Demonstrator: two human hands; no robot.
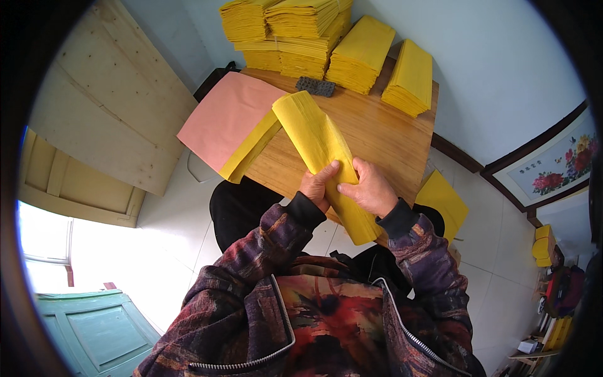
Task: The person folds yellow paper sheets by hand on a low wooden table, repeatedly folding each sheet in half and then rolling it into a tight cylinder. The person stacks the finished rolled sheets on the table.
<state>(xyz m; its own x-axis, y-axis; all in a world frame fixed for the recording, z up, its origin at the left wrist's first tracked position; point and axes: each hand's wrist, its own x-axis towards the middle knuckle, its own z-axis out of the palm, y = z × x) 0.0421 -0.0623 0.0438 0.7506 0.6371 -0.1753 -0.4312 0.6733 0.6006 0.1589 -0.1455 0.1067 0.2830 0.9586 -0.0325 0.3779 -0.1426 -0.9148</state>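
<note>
My left hand and my right hand are both closed on a long folded bundle of yellow paper. The bundle slants over the near part of the wooden table, its lower end reaching past the table edge toward my lap. Both thumbs press on its upper face, while the other fingers are mostly hidden beneath or behind it. Left of the bundle's far end lies a large pink sheet, with a folded yellow strip along its right side.
Tall stacks of folded yellow paper stand at the table's back, with two separate piles to their right. In front sits a dark grey textured block. A yellow sheet shows beyond my right forearm. A wooden board leans at left.
</note>
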